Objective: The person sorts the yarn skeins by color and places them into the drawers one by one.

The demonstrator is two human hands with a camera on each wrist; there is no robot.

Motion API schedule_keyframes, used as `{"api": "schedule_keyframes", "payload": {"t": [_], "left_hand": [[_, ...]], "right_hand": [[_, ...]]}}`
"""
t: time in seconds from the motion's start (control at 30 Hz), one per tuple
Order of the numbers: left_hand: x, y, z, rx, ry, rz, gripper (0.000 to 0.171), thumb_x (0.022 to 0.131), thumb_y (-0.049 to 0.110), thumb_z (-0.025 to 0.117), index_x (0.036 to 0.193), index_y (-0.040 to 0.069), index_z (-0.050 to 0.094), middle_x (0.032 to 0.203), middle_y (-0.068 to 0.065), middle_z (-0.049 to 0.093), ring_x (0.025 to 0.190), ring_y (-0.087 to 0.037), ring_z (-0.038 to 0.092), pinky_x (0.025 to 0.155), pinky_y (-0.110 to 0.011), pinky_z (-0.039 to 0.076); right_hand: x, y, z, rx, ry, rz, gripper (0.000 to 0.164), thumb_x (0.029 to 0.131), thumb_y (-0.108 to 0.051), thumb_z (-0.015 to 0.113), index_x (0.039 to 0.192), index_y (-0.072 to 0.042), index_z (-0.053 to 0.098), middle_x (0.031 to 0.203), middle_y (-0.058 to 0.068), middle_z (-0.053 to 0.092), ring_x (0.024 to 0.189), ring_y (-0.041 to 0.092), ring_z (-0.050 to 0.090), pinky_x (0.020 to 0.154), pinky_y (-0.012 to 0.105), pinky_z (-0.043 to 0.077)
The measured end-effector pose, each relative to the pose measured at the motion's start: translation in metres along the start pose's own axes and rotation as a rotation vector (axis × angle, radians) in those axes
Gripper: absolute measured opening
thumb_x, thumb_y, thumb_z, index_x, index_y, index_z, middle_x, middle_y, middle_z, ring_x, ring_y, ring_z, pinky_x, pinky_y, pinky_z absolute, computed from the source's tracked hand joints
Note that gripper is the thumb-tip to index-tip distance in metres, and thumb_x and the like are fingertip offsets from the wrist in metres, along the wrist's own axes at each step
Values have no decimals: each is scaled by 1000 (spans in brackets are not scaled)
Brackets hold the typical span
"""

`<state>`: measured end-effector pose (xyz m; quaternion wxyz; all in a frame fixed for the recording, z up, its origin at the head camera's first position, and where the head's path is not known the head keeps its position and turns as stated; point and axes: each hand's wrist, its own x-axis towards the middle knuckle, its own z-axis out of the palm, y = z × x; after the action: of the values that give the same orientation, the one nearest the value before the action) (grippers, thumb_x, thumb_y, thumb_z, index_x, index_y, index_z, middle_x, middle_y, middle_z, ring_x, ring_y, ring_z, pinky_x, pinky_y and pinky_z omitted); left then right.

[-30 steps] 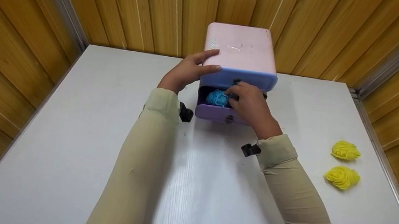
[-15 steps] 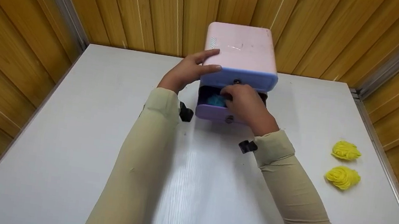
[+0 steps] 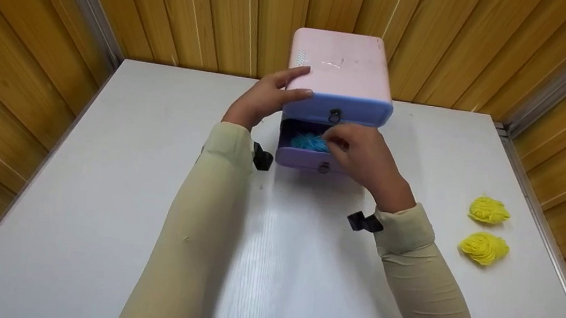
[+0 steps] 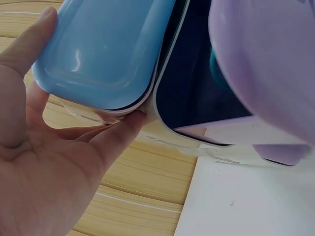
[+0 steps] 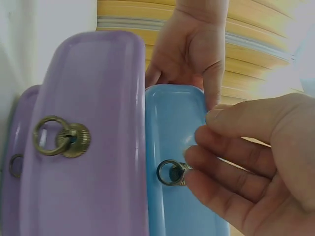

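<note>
A small cabinet with a pink top (image 3: 343, 64) stands at the back of the table. Its blue upper drawer (image 3: 340, 109) is closed, while the purple drawer (image 3: 299, 158) below is pulled out. Inside that drawer lies a ball of blue yarn (image 3: 308, 141). My left hand (image 3: 263, 97) rests on the cabinet's left side, fingers mostly straight, one over the top and another at the front edge. My right hand (image 3: 364, 153) is over the purple drawer's right part, fingers loosely bent, fingertips right beside the yarn. The right wrist view shows nothing between its thumb and fingers (image 5: 231, 147).
Two yellow yarn balls, one farther back (image 3: 489, 210) and one nearer (image 3: 484, 248), lie on the right of the white table (image 3: 94, 200). Metal ring pulls hang on the blue drawer front (image 5: 170, 172) and purple drawer front (image 5: 51, 135). Wood-patterned walls (image 3: 225, 17) surround the table.
My right hand dips farther left over the blue yarn, then draws back to the right, uncovering the yarn and the blue drawer's ring. The left hand stays on the cabinet.
</note>
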<state>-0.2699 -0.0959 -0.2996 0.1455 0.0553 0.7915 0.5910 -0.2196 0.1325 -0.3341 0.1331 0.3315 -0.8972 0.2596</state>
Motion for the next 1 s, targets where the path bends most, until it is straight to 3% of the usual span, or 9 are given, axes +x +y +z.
{"api": "schedule_keyframes", "payload": {"t": [0.3, 0.5, 0.67, 1.0], "left_hand": [[0, -2, -2, -29, 9, 7, 63, 86, 42, 71, 143, 42, 44, 160, 10, 25, 147, -18, 25, 116, -42, 31], [-3, 0, -1, -14, 4, 13, 63, 88, 41, 69, 145, 39, 42, 160, 9, 24, 149, -19, 21, 117, -42, 30], [-4, 0, -1, 10, 19, 17, 63, 88, 42, 69, 145, 39, 43, 160, 8, 25, 149, -21, 20, 117, -45, 29], [22, -25, -2, 21, 92, 56, 63, 81, 52, 73, 138, 47, 47, 155, 14, 32, 148, -17, 22, 119, -50, 23]], "right_hand": [[-31, 6, 16, -17, 141, -63, 7, 86, -7, 70, 91, -7, 73, 85, 5, 69, 75, 15, 61, 66, 31, 52], [-41, 11, 29, -125, 233, -121, 7, 83, -7, 75, 89, -8, 72, 84, 6, 66, 79, 18, 61, 70, 32, 54], [-44, 14, 36, -211, 257, -128, 7, 81, -7, 76, 86, -8, 72, 83, 6, 67, 76, 23, 58, 67, 34, 52], [-39, 18, 41, -261, 289, -118, 4, 83, -7, 73, 87, -5, 73, 84, 9, 66, 76, 26, 56, 67, 36, 51]]}}
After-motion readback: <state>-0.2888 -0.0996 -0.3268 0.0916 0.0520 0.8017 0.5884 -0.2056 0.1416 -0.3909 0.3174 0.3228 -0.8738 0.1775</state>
